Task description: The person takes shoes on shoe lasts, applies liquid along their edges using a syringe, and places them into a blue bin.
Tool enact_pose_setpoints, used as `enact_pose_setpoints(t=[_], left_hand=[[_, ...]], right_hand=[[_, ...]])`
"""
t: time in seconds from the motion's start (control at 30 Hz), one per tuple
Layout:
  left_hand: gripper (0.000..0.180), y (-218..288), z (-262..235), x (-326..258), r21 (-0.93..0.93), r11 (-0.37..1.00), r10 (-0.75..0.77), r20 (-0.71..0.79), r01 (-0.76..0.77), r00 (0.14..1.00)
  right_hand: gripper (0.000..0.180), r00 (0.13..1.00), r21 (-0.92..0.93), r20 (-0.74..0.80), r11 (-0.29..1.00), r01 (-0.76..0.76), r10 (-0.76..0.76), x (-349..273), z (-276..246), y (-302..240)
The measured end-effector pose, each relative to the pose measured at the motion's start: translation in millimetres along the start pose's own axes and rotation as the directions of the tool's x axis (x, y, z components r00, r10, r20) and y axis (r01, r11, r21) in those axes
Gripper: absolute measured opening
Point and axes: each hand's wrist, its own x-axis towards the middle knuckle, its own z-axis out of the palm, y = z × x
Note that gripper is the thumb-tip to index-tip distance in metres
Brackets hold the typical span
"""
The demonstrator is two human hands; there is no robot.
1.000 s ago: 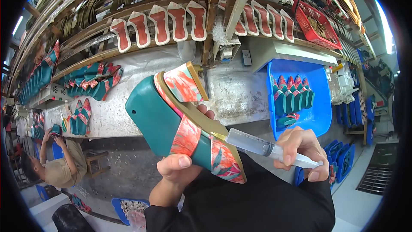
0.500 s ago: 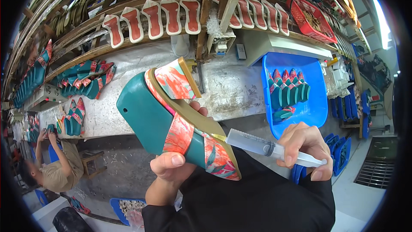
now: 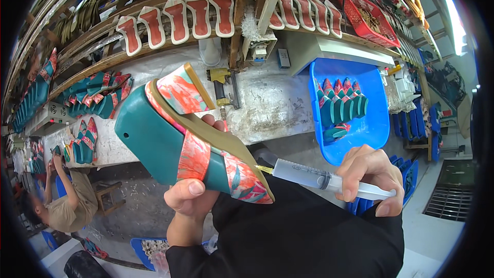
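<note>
My left hand (image 3: 191,195) is closed around a floral sandal (image 3: 194,155), its thumb on the near side and fingertips showing behind the sole. The sandal is fitted on a teal shoe last (image 3: 146,134); its block heel (image 3: 180,90) points up and its pointed toe lies toward the lower right. In my right hand (image 3: 371,177) is a clear plastic syringe (image 3: 301,173), lying almost level with its plunger pulled partway out. The yellowish needle tip reaches the sole edge beside the front strap. Whether it touches is too fine to tell.
A blue bin (image 3: 378,123) with several sandals stands right of the worktable (image 3: 278,108). A pneumatic nail gun (image 3: 221,83) lies behind the sandal. Red-and-white insoles (image 3: 176,20) line the rack, with a red basket (image 3: 363,18) at right. Another person (image 3: 72,201) sits at far left.
My left hand has moved the sandal left. The syringe stays nearly in place, so its needle tip is now nearer the toe along the sole edge. Both grips are unchanged.
</note>
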Motion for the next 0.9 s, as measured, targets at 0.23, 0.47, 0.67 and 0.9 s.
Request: enact_pose_setpoints(t=[0.23,0.47,0.67,0.9], left_hand=[[0.101,1.8,-7.9,0.4,0.045,0.996,0.083,-0.023,-0.082,0.996],[0.096,2.0,-4.4,5.9,-0.008,0.989,0.145,-0.126,-0.147,0.981],[0.085,2.7,-10.9,8.1,-0.163,0.975,0.111,-0.232,-0.151,0.966],[0.075,8.1,-22.8,11.4,-0.262,0.939,0.135,-0.316,-0.223,0.939]], right_hand=[[0.057,1.0,-0.027,0.017,1.0,-0.009,0.009,-2.2,-0.8,-0.6],[0.056,1.0,-0.023,0.003,1.0,0.013,-0.013,-8.1,2.4,4.9],[0.056,1.0,-0.021,-0.018,1.0,0.003,-0.003,-9.9,3.8,10.8],[0.057,1.0,0.013,-0.02,1.0,0.014,-0.014,-10.1,5.7,20.0]])
